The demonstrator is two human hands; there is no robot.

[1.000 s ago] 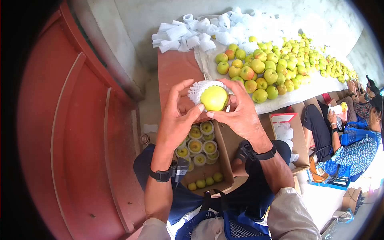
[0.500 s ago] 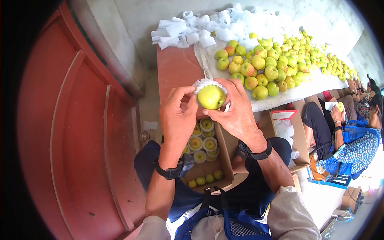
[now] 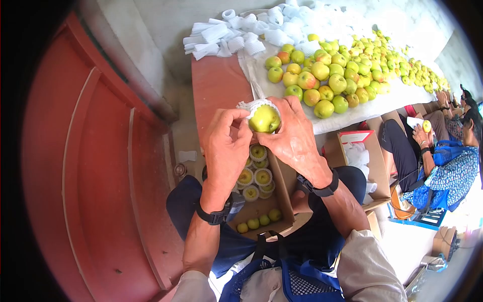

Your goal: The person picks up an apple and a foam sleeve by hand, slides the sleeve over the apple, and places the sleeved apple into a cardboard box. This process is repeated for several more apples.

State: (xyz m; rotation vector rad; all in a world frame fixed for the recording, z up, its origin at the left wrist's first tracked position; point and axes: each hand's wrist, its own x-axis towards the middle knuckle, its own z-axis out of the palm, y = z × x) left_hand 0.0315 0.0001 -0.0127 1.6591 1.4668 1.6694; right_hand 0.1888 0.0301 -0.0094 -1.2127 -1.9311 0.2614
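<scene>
A yellow-green apple [image 3: 263, 120] is held up between my two hands, above an open carton. A white foam net sleeve [image 3: 250, 105] wraps its far side, leaving the near side bare. My left hand [image 3: 226, 143] pinches the sleeve's edge at the apple's left. Around the apple's right side curl the fingers of my right hand [image 3: 294, 136], with the thumb near its lower edge. In the carton [image 3: 283, 189] below sit several sleeved apples [image 3: 262, 177]; a row of bare apples [image 3: 252, 223] lies at its near end.
On the table, many loose apples [image 3: 322, 70] lie on a white cloth, with a heap of foam net sleeves [image 3: 216, 32] behind. Another carton [image 3: 378, 171] holding white sleeves stands at my right. Beyond it sits a co-worker [image 3: 448, 173] holding an apple. A red door [image 3: 100, 166] is at left.
Both hands still hold the apple, which has turned slightly between my fingers. The view has shifted a little. The co-worker's apple and hand have moved slightly.
</scene>
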